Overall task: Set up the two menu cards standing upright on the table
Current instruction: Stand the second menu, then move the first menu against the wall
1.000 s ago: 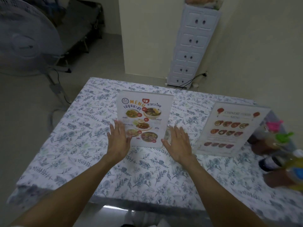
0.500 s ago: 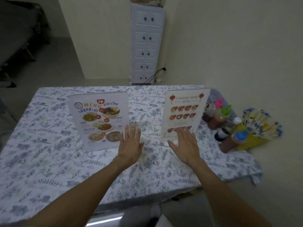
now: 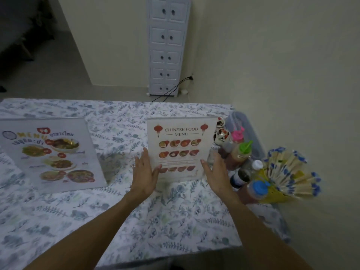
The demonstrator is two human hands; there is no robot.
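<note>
Chinese food menu card [image 3: 182,151] stands upright toward the right edge of the worktop [image 3: 116,221], face to me. My left hand [image 3: 145,174] brackets its left edge, my right hand [image 3: 217,175] its right edge; fingers [image 3: 145,158] straight and spread, flat palms turned inward, nothing gripped. Thumbs touch or nearly touch the card face (cannot tell which). Palms flank it, I judge, to catch any tip and square it up.

Thai menu card [image 3: 51,152] stands near the left edge, well apart, no hand on it. Both cards look up; task seems close to finished.

Crowding on the right: sauce bottles [image 3: 241,152], green, pink and blue caps, just beside my right hand, with a yellow holder of wrapped sticks [image 3: 288,172] past them at the right edge. A careless right-hand withdrawal could knock a bottle.
</note>
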